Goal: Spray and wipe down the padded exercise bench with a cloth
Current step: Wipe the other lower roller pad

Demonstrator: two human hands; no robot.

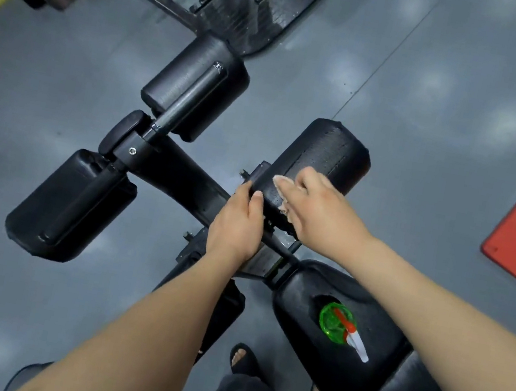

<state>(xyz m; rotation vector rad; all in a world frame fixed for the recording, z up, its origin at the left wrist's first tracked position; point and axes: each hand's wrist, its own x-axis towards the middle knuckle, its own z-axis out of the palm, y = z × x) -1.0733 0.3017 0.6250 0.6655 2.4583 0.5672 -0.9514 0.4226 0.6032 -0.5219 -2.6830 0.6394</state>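
One green spray bottle (336, 323) is stood on the black bench seat (365, 379), one roller pad (322, 155) just past it is gripped by the curled fingers of the left hand (238, 223), one pale cloth (282, 187) is clamped onto it by the right hand (319, 213), and two more pads (71, 207) (196, 88) are seen beyond.

head view | worn high | faces steeply down | near the bench (338, 340)

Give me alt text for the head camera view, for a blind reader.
The right hand holds a cloth against a black roller pad while the left hand grips the pad's end. A green spray bottle sits on the seat.
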